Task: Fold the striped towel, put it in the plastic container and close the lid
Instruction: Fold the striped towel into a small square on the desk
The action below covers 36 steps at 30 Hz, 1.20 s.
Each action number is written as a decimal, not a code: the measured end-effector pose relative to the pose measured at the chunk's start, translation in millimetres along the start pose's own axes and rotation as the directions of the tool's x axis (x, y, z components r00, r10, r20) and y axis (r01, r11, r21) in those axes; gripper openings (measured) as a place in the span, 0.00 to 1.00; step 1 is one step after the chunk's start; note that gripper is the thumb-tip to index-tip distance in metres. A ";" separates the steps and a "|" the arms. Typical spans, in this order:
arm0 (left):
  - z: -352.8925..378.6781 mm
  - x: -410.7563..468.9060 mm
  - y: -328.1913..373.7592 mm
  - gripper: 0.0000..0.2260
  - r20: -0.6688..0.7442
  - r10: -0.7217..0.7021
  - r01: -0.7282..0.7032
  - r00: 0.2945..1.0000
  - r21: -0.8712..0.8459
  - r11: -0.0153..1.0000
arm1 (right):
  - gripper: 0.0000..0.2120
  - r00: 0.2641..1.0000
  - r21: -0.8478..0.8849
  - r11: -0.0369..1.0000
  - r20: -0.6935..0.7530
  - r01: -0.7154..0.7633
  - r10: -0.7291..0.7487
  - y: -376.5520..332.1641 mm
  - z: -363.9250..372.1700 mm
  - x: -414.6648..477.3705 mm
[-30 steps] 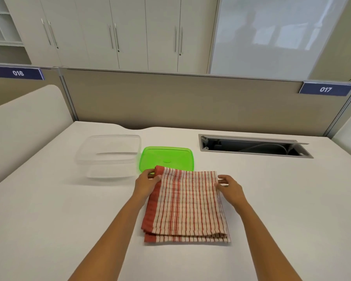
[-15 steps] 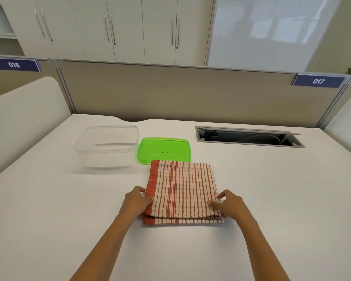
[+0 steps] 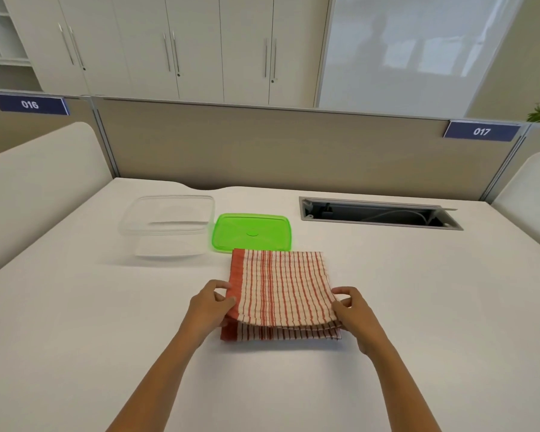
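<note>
The left hand and the right hand are now at the near corners of the towel, one on each side. A second ago they were at its far edge, beside the lid; half a second ago they had already come down to the near end. Now each hand pinches the upper layers between thumb and fingers, and these layers are lifted a little from the bottom layer — a dark gap shows along the near edge. So both hands are closed on the towel, not only resting on it.

The towel lies on the table as a folded rectangle. I judge that one more fold is starting: the near half should go forward over the far half, to make the packet smaller.

Behind the towel, its far edge comes just to the near rim of the green lid — I cannot tell if it touches or overlaps. The lid lies flat. Left of it, just beside, stands the container, clear, open and empty.

The folding is therefore not finished, and the placing and closing are not yet done. The towel as it lies looks about as wide as the container, so a further fold seems necessary.
</note>
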<state>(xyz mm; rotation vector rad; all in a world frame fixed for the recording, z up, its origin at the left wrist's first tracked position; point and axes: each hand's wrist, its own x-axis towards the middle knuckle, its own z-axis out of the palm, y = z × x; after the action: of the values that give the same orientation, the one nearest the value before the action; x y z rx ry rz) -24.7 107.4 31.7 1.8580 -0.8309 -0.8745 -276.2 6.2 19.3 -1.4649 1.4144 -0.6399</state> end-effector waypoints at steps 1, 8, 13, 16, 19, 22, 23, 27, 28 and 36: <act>0.1 0.1 -3.2 0.09 -0.012 0.014 -0.013 1.000 0.066 0.998 | 0.12 1.000 -0.072 0.997 0.003 0.026 -0.026 2.2 1.5 -0.7; 7.4 -0.3 -21.8 0.15 0.052 0.000 -0.017 0.999 0.319 0.948 | 0.16 0.991 -0.394 0.914 -0.048 0.095 -0.124 10.2 13.2 3.9; 8.8 18.3 -16.5 0.29 0.001 -0.027 0.025 1.000 0.347 0.938 | 0.22 0.994 -0.446 0.895 -0.088 0.017 -0.063 6.3 12.7 17.9; 15.4 35.2 -4.9 0.27 -0.062 -0.069 0.083 0.996 0.248 0.965 | 0.24 0.995 -0.409 0.912 -0.104 -0.042 -0.001 -5.6 10.4 33.5; 20.5 47.3 6.9 0.16 -0.090 -0.141 0.152 0.986 0.139 0.979 | 0.25 0.992 -0.355 0.930 -0.106 -0.097 0.063 -18.4 10.7 46.5; 23.2 56.0 12.0 0.11 -0.052 -0.174 0.180 0.983 0.145 0.973 | 0.20 0.990 -0.288 0.947 -0.068 -0.140 0.125 -24.6 13.8 54.9; 24.5 58.8 12.3 0.12 -0.047 -0.188 0.193 0.981 0.156 0.969 | 0.18 0.989 -0.271 0.952 -0.050 -0.145 0.136 -25.1 15.1 57.3; 30.0 64.5 12.5 0.15 0.079 -0.288 0.286 0.955 0.036 0.958 | 0.16 0.974 -0.159 0.962 0.026 -0.220 0.227 -27.5 18.5 63.3; 30.1 64.1 14.2 0.16 0.133 -0.317 0.321 0.939 -0.012 0.947 | 0.15 0.969 -0.115 0.965 0.046 -0.237 0.244 -28.4 18.3 63.3; 21.2 69.8 41.6 0.13 0.310 -0.128 0.243 0.942 -0.368 0.898 | 0.13 0.996 0.202 0.976 0.057 -0.083 0.073 -51.1 -3.7 62.3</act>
<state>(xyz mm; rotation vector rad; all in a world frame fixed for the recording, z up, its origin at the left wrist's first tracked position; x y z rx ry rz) -13.5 25.5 46.0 1.4838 -0.5837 -1.3459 -245.0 -61.2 50.8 -1.2498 1.3200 -0.6738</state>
